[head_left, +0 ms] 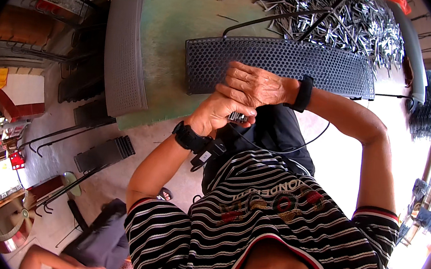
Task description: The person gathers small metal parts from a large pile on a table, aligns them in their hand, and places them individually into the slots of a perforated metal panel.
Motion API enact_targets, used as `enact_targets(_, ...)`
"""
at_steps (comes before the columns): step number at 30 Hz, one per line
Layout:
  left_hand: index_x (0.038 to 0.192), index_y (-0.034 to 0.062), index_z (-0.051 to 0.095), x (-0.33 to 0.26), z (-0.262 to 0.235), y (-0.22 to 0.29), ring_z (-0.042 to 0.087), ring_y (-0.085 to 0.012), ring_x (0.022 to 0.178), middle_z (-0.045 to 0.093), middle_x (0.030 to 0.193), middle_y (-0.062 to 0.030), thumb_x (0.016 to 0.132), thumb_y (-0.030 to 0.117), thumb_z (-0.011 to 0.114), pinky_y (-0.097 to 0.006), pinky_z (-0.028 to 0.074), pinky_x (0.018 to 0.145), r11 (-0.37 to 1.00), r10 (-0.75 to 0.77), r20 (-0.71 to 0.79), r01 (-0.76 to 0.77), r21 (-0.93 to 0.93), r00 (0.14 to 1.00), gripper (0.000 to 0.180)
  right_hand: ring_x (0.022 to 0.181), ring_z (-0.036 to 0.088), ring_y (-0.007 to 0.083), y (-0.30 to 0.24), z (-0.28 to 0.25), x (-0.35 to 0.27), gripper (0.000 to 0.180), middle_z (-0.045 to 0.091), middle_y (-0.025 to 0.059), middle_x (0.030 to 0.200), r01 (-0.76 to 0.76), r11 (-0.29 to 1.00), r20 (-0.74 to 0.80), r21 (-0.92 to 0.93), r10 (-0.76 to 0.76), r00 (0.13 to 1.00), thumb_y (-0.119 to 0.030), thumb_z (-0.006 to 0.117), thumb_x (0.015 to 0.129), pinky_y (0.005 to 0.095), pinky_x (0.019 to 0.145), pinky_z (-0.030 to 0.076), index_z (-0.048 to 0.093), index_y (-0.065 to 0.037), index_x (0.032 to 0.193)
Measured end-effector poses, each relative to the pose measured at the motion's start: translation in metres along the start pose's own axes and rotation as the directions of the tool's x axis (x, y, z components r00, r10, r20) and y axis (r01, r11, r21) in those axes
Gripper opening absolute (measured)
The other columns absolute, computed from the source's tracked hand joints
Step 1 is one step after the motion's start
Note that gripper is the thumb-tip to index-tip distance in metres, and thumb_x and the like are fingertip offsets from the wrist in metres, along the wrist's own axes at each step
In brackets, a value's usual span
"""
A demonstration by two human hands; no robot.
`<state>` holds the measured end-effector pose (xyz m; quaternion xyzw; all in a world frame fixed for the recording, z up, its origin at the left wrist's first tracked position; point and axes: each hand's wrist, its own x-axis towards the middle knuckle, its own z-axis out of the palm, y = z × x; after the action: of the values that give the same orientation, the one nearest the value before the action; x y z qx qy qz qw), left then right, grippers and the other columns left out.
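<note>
— On the green table (171, 30), what lies before the person?
— A long black perforated panel (280, 65), with a heap of metal pins (338, 18) behind it.
— And the hands?
— Left hand (217, 116) clenches a small bundle of shiny pins (238, 117) just below the panel's near edge; right hand (254, 86) lies over it, fingers curled.

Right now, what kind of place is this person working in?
Probably a small metal workshop. A big heap of shiny metal pins covers the green worktable, a dark perforated metal panel lies in front of the person, and similar mesh panels with bent rods sit on the concrete floor.
</note>
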<state>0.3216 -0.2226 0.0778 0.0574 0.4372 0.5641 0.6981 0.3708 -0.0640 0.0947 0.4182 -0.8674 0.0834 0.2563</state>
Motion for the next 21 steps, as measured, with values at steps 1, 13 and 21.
enact_targets(1, 0.083, 0.0003, 0.061, 0.002, 0.003, 0.003, 0.064, -0.0216, 0.068, 0.063, 0.078, -0.0097, 0.072, -0.003, 0.068, -0.031, 0.055, 0.055, 1.000, -0.021, 0.003, 0.021, 0.003, 1.000, 0.014, 0.082, 0.054, 0.0247, 0.002, 0.000, -0.004, 0.041, 0.053, 0.0102, 0.084, -0.020, 0.999, 0.038, 0.043, 0.019, 0.999, -0.021, 0.056, 0.068, 0.0384, 0.081, 0.046, 0.054, 0.003, 0.101)
enact_targets(13, 0.105, -0.0049, 0.054, 0.005, 0.024, 0.009, 0.063, -0.0334, 0.086, 0.061, 0.096, -0.0202, 0.081, 0.014, 0.064, -0.044, 0.055, 0.073, 0.951, 0.013, 0.154, 0.036, -0.308, 0.988, 0.032, 0.068, 0.055, 0.0259, 0.005, -0.017, -0.031, 0.020, 0.050, 0.0078, 0.070, -0.175, 0.945, 0.217, 0.277, 0.116, 0.969, -0.016, 0.058, 0.068, 0.0360, 0.056, 0.047, 0.052, 0.000, 0.078)
enact_targets(21, 0.123, -0.0039, 0.042, -0.005, 0.019, 0.034, 0.061, -0.0441, 0.089, 0.059, 0.097, -0.0314, 0.078, 0.075, 0.028, -0.048, 0.054, 0.075, 0.938, -0.092, 0.135, 0.131, -0.321, 0.987, 0.092, 0.059, 0.060, 0.0271, -0.002, -0.023, -0.035, 0.017, 0.059, 0.0155, 0.067, -0.578, 0.393, 0.366, 0.715, 0.495, 0.788, -0.009, 0.064, 0.070, 0.0350, 0.054, 0.046, 0.056, 0.003, 0.079)
